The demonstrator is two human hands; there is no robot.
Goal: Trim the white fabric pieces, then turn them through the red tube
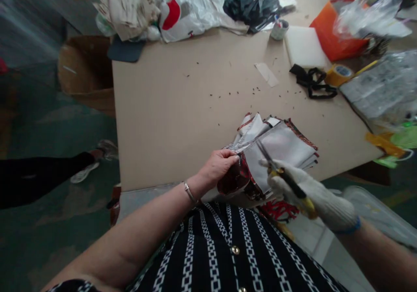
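Note:
At the table's near edge lies a stack of grey-white fabric pieces (276,142) with dark red patterned trim. My left hand (221,164), bare with a bracelet at the wrist, pinches the stack's left edge beside a dark red patterned part (236,177). My right hand (302,192) wears a white knit glove and is closed around a pair of scissors (288,181) with yellow-and-black handles. Their narrow metal blades point up and left over the top piece; blur hides whether the blades are apart. Red strands (280,209) hang below the stack.
Dark scraps dot the beige table (156,109). Along its back are a white plastic bag (189,12), a black bag (252,3) and a small cup (279,29). Yellow tape (339,74) and black straps (314,81) lie right. A cardboard bin (84,70) and another person's leg (45,179) are left.

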